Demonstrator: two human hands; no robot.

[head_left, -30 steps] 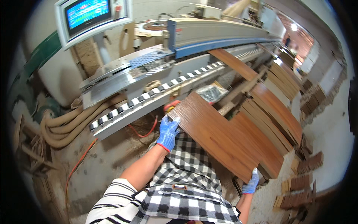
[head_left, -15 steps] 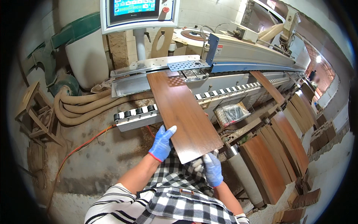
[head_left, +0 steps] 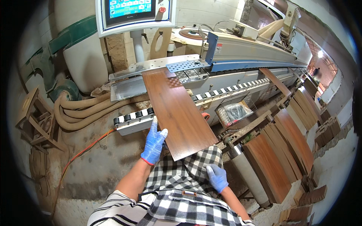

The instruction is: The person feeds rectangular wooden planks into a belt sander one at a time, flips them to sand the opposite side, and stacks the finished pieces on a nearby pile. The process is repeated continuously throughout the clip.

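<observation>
A long brown wood-grain board (head_left: 181,120) lies across the roller rail, its far end on the machine's metal bed beside a perforated blue plate (head_left: 187,65). My left hand (head_left: 152,145), in a blue glove with pale fingertips, is at the board's left edge. Its thumb and forefinger are spread, and the thumb tip touches the edge. My right hand (head_left: 217,178), gloved alike, is apart from the board, in front of the checked apron (head_left: 166,173). Its fingers are loosely curled, and nothing shows in them.
A screen panel (head_left: 130,11) stands above the machine bed. Beyond the rail's rollers (head_left: 222,90), another board (head_left: 275,81) juts from the machine. Stacked boards (head_left: 267,165) fill the right side. Hoses (head_left: 81,113) and a wooden stool (head_left: 36,116) stand at left; an orange cord (head_left: 81,153) crosses the floor.
My right hand has come off the board's near end and drawn back to the apron. The left hand has loosened, its thumb off the top face. The board has shifted slightly away and left.
</observation>
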